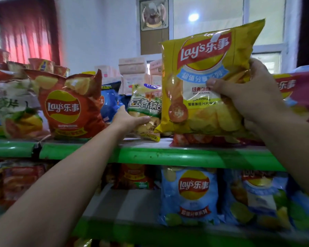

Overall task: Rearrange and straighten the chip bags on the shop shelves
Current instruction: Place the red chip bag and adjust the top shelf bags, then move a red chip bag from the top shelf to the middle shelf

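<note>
**Two bags in hand at the top shelf**

The right hand (253, 97) grips a large yellow Lay's bag (203, 82) by its right edge, thumb pressed across the front and fingers wrapped behind. The bag stands upright and tilts slightly, its bottom edge just above a red bag lying flat (194, 139) on the top shelf (150, 154) (whether the two touch is hard to tell).

The left hand (128, 119) is closed around the lower left part of a small pale green-and-yellow snack bag (144, 111), thumb across the front. This bag stands on the top shelf, just beside the yellow bag's left edge and partly overlapped by it.

To the left of the small bag, an orange Lay's bag (68, 106) stands upright on the same shelf, its top crumpled. A blue bag (110, 102) sits behind, between the orange one and the small one. Further left is a white and green bag (12, 107), blurred. At the far right, a pink Lay's bag (300, 91) shows behind the right wrist.

The shelf has a green front rail. On the lower shelf (125, 202), a light blue Lay's bag (189, 195) stands facing forward, with another blue bag (259, 198) just to its right and dark red packs (132, 177) further back on the left.
</note>
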### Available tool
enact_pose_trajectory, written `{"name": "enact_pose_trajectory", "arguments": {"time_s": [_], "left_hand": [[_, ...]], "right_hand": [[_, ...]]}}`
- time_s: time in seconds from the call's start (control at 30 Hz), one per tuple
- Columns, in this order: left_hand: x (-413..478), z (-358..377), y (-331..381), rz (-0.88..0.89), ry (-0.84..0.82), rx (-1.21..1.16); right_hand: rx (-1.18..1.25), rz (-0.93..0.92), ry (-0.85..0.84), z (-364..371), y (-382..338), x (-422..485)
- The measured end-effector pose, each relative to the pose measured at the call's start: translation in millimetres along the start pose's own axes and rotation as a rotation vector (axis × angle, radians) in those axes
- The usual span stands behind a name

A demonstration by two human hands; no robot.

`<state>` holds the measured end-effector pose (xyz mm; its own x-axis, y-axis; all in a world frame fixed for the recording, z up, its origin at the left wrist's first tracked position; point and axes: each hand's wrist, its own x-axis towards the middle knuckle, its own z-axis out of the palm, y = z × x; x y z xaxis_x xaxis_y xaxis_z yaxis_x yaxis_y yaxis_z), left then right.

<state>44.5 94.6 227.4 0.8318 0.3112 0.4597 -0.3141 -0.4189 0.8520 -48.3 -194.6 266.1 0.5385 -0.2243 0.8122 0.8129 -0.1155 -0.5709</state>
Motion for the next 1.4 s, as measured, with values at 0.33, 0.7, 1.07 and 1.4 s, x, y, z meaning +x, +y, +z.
{"name": "enact_pose_trajectory", "arguments": {"time_s": [0.33,0.7,1.07,1.4], "left_hand": [[-82.1,-61.1,46.5,0.428,0.443,0.225],[-168.7,-157.3,-29.9,0.271,0.303,-0.022],[-194.3,-188.7,-140.7,0.046,0.294,-0.073],[-194.1,-189.0,-167.7,0.069,0.281,-0.168]], "right_hand": [[-0.010,-0.138,0.116,15.7,-10.6,-10.6],[-0.080,-0.059,-0.043,130.3,23.0,-35.6],[-0.013,0.422,-0.083,194.1,90.4,-4.2],[-0.570,-0.136,-0.069,201.9,71.8,-43.1]]}}
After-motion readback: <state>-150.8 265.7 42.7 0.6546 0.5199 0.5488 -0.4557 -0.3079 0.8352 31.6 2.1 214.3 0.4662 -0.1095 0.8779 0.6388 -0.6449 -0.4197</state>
